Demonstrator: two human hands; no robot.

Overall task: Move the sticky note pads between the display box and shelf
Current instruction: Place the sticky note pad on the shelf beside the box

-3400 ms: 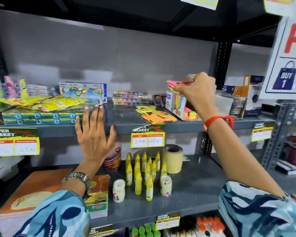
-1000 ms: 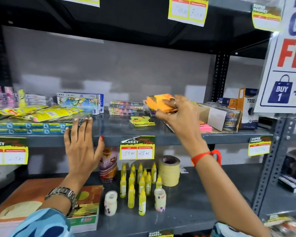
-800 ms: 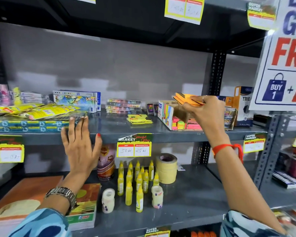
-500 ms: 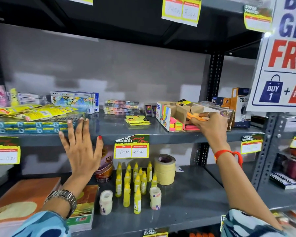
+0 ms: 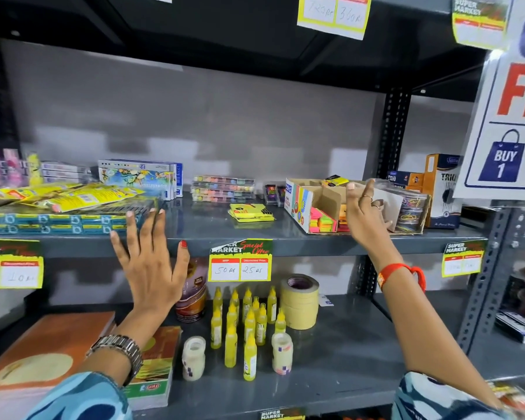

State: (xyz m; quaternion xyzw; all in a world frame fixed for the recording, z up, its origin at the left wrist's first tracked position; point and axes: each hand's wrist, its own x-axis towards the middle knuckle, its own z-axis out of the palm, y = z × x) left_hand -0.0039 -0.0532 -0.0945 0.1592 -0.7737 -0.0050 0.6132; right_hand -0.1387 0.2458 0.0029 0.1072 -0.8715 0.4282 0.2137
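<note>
A cardboard display box [image 5: 297, 204] stands on the middle grey shelf [image 5: 194, 247], with pink, green and orange sticky note pads [image 5: 323, 221] packed in its front part. A small stack of yellow sticky note pads [image 5: 250, 212] lies on the shelf to the left of the box. My right hand [image 5: 367, 210] hovers over the box's right half, fingers spread, holding nothing. My left hand [image 5: 150, 262] is raised flat in front of the shelf edge, fingers apart, empty.
Left on the shelf lie yellow packets [image 5: 61, 197] on blue boxes, colour-pencil boxes [image 5: 140, 177] and clear cases [image 5: 223, 189]. A tub of clips [image 5: 412, 212] and Trio boxes [image 5: 441, 189] stand right. Below are glue bottles [image 5: 246, 325], tape rolls [image 5: 299, 301], notebooks [image 5: 43, 356]. A price tag [image 5: 240, 262] hangs in front.
My right hand carried orange pads from the shelf to the display box, set them inside and let go; it now sits open above the box. My left hand stayed raised.
</note>
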